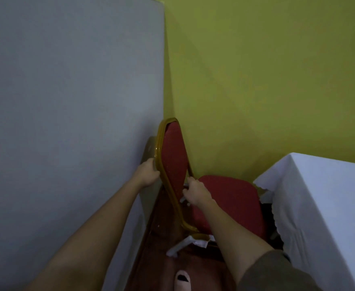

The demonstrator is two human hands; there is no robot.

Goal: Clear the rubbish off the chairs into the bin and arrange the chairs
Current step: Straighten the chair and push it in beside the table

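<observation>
A chair (173, 156) with a red padded back and a gold metal frame stands in the corner of the room, its red seat (231, 198) pointing right. My left hand (148, 173) grips the left edge of the gold backrest frame. My right hand (195, 192) holds the right edge of the backrest, just above the seat. White crumpled paper or plastic (200, 242) lies under the chair's frame near the floor. No bin is in view.
A grey wall (67, 122) runs close on the left and a green wall (267, 80) closes the corner behind. A table under a white cloth (323, 202) stands tight against the chair's right. Brown floor (168, 267) and my foot (182, 281) lie below.
</observation>
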